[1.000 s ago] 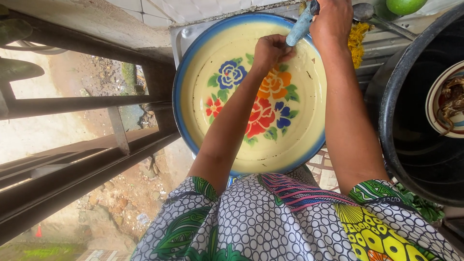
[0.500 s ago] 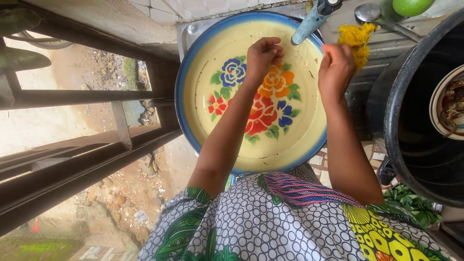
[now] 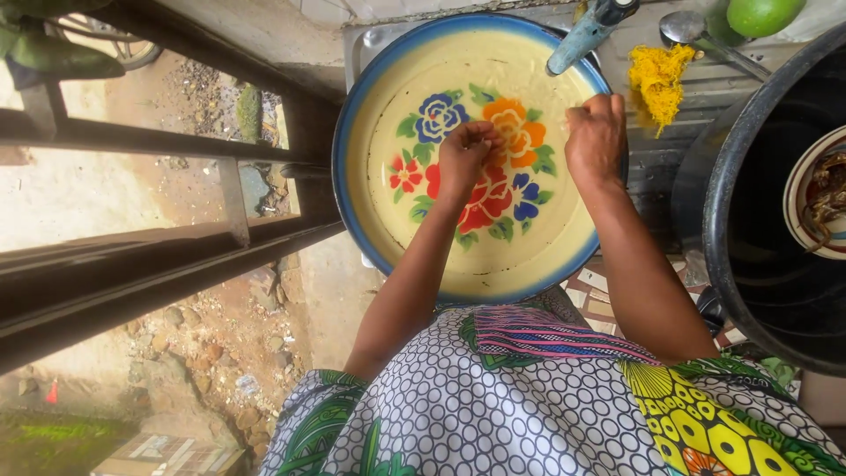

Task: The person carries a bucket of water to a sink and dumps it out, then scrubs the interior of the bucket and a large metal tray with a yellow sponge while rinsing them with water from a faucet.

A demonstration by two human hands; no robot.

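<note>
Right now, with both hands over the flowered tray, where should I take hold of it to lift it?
Grip the blue rim of the tray at two opposite sides. The left rim is bare; the right hand already sits near the right rim. The tray looks wide, shallow and flat, so one-sided lifting would probably tip it. Avoid the top edge, where the tap overhangs.

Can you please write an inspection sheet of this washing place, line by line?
Surface: ribbed metal drainboard, partly covered.
Job's things: round cream tray with blue rim and painted flowers; tap over its far edge.
Clutter: yellow scrubber, spoon, green fruit, black basin holding a bowl.
Grippers: left hand fingers bunched, on the tray's middle; right hand curled at its right rim.
Cables: nothing seen.
Surroundings: dark window bars, stony ground below.
</note>
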